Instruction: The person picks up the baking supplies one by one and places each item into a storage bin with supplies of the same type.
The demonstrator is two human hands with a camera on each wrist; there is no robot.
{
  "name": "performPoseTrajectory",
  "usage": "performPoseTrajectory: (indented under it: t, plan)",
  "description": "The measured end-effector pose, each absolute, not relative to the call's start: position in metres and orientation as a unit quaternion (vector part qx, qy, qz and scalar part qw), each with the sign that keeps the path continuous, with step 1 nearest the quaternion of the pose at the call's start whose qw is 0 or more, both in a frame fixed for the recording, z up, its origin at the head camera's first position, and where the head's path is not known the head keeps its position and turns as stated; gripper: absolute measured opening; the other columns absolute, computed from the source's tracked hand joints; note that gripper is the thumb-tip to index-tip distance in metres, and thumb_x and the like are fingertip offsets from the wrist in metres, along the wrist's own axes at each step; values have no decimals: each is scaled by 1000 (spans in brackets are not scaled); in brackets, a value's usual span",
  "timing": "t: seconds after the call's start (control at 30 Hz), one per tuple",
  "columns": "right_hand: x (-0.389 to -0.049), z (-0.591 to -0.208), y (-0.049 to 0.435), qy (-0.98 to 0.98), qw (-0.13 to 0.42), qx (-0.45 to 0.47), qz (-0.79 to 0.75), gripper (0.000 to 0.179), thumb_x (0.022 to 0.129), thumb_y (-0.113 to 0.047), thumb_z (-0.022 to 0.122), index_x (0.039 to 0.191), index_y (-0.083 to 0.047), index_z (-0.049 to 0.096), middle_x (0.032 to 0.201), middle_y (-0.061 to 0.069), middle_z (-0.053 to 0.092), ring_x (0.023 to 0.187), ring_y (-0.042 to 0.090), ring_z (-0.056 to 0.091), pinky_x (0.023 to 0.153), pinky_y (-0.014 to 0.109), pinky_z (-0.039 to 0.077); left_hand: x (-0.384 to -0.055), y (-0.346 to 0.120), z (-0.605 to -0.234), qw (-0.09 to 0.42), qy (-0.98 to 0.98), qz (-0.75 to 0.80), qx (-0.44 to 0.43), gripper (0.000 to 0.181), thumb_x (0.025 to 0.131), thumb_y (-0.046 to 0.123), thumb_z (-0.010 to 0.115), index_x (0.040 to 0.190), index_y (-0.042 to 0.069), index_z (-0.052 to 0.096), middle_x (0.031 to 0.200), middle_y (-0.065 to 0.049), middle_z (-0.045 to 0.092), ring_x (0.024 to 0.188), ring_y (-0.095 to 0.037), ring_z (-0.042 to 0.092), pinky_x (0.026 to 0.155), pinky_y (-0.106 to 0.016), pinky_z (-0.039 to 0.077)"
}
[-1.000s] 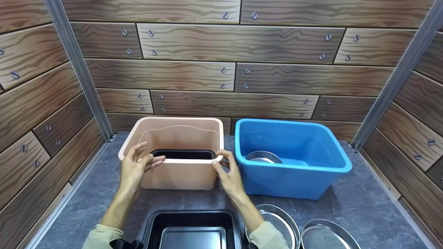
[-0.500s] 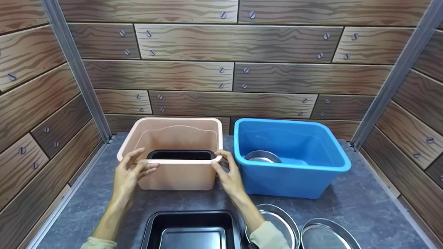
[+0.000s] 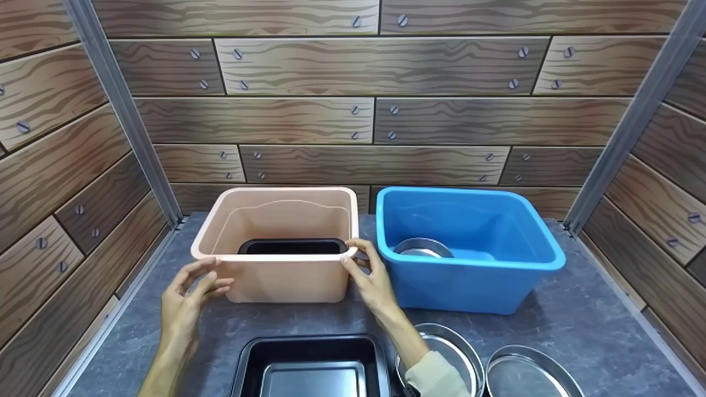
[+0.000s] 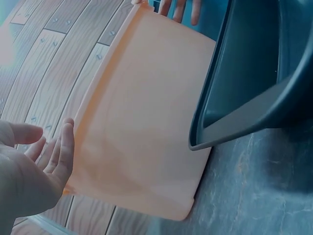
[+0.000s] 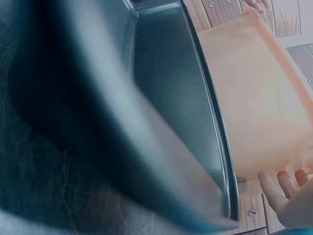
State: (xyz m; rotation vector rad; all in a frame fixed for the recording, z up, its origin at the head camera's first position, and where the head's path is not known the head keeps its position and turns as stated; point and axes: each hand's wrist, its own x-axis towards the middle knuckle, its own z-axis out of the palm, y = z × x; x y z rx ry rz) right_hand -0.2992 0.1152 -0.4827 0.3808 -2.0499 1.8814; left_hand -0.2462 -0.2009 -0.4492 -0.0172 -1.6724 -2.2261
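A peach plastic bin [image 3: 287, 282] stands at the back left, with a dark loaf-type pan [image 3: 292, 247] showing inside it. My right hand [image 3: 376, 281] pinches the bin's rim at the front right corner, thumb in front and index finger over the top. At the opposite front corner, my left hand [image 3: 185, 303] has its fingertips right by the rim, fingers relaxed and parted from the thumb. The left wrist view shows this left hand [image 4: 41, 171] beside the bin's wall with nothing in its grasp.
A blue bin [image 3: 458, 286] at the back right holds a round metal pan [image 3: 423, 247]. In front lie a dark rectangular baking pan [image 3: 314, 380] and two round metal pans, one [image 3: 441, 353] beside the other [image 3: 529, 375]. Plank-patterned walls enclose the table [image 3: 132, 342].
My left hand has moved left and down along the front rim to the bin's left corner. My right hand stays at the right corner; the bin has hardly shifted.
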Motion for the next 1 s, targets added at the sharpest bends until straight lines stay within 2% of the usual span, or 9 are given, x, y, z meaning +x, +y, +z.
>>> performPoseTrajectory:
  t: [0.13,0.23,0.4,0.57,0.67,0.8,1.0]
  plan:
    - [-300,-484,114,-725,167,139,654,33,101,-17,69,131,-7,62,139,17,60,118,29,60,98,33,52,-241,-202,-452,174,-620,-765,-5,31,100,0,66,129,-11,61,121,-14,72,83,-23,77,79,-35,64]
    - [-299,-484,114,-729,168,140,648,33,101,-18,69,131,-7,62,139,17,60,120,26,59,102,35,50,-236,-203,-456,169,-640,-750,-5,31,100,2,67,127,-12,63,116,-10,75,84,-23,77,79,-36,64]
    - [-297,-482,115,-731,162,136,649,31,102,-19,68,131,-10,62,139,15,60,116,28,61,100,41,53,-226,-205,-466,157,-654,-740,-1,31,99,1,68,125,-13,63,110,-5,76,86,-23,77,78,-36,64]
    - [-297,-481,118,-732,156,131,650,32,102,-20,68,131,-10,61,140,15,59,118,33,61,100,41,53,-216,-211,-476,135,-665,-735,7,34,99,4,70,128,-12,62,112,-6,76,89,-21,76,78,-34,64]
    - [-297,-481,118,-733,153,131,650,32,102,-20,68,131,-10,61,140,15,58,117,31,62,99,39,54,-211,-214,-481,119,-680,-723,9,35,99,6,70,129,-10,63,113,-6,76,92,-23,76,79,-35,64]
    - [-297,-482,118,-732,153,136,650,32,102,-19,68,131,-8,61,138,16,59,116,28,62,100,39,54,-203,-217,-487,111,-705,-701,1,30,99,5,69,126,-9,66,111,-7,77,92,-25,77,80,-37,65]
    - [-297,-481,118,-732,149,139,650,31,102,-19,68,131,-11,61,138,19,58,116,32,62,98,38,54,-193,-219,-494,93,-731,-676,13,28,99,8,71,124,-4,70,112,-11,77,94,-28,77,80,-37,65]
